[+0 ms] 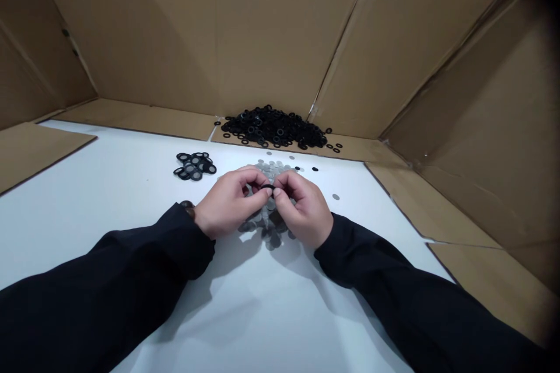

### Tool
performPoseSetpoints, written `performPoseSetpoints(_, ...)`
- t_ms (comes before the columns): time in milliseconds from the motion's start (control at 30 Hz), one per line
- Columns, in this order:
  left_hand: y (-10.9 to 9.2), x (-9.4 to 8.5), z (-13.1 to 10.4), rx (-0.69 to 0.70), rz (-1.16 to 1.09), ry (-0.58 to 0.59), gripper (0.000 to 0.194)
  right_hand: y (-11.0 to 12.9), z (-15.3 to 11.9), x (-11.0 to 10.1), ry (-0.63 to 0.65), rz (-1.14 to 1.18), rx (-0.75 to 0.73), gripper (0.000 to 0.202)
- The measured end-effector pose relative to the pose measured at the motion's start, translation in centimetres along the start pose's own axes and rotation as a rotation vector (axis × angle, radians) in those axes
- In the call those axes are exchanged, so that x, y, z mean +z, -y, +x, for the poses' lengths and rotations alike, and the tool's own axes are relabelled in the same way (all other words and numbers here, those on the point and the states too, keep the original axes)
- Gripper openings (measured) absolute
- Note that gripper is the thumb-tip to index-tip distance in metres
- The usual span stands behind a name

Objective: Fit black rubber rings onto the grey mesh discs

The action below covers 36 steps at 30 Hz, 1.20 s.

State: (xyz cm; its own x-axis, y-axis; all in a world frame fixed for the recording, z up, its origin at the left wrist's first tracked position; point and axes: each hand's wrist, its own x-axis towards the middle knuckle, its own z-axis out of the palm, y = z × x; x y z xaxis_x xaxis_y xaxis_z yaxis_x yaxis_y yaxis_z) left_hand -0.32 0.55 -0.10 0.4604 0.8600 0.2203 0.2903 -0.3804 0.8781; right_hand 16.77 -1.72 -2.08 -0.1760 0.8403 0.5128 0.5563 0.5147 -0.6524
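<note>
Between the fingertips of both hands is a black rubber ring (268, 186), seen nearly edge-on. My left hand (236, 197) pinches its left side, and my right hand (303, 204) pinches its right side. Whether a disc sits inside this ring is hidden. Below and behind the hands lies a pile of small grey mesh discs (273, 238), partly covered by the fingers. To the left, a small heap of black rings with grey discs set in them (195, 166) rests on the white table.
A large pile of loose black rings (275, 127) lies at the back on a cardboard strip, against the cardboard wall (271, 29). Cardboard borders the white table (245, 326) on the sides. A stray grey disc (336, 197) and a small black piece (315, 169) lie to the right.
</note>
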Motion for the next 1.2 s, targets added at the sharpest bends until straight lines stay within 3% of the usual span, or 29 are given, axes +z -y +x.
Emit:
performPoseSetpoints(233, 0.1, -0.1, 0.1, -0.105, -0.124, -0.044, 0.016, -0.5, -0.3, -0.1, 0.013, 0.012, 0.001, 0.005)
performPoseSetpoints(333, 0.0, 0.0, 0.1, -0.162, -0.248, -0.05, 0.019, -0.6, -0.3, 0.0, 0.002, 0.003, -0.028, 0.015)
performPoseSetpoints(433, -0.2, 0.2, 0.1, -0.173, -0.293, -0.028, 0.019, -0.4, -0.2, 0.1, -0.045, -0.084, -0.092, 0.026)
performPoseSetpoints(600, -0.1, 0.3, 0.0, -0.189, -0.228, 0.006, 0.017, -0.1, 0.1, 0.1, -0.12, -0.196, -0.26, 0.013)
performPoseSetpoints(867, 0.4, 0.2, 0.1, -0.186, -0.249, 0.097, 0.017, -1.1, 0.0, -0.4, -0.072, -0.212, -0.421, 0.029)
performPoseSetpoints(1000, 0.4, 0.2, 0.2, -0.202, -0.248, 0.095, 0.019, -1.3, -0.1, -0.3, -0.031, -0.18, -0.381, 0.034)
performPoseSetpoints(1200, 0.5, 0.2, 0.2, -0.204, -0.253, 0.067, 0.017, -1.1, 0.1, -0.3, -0.065, -0.185, -0.296, 0.011)
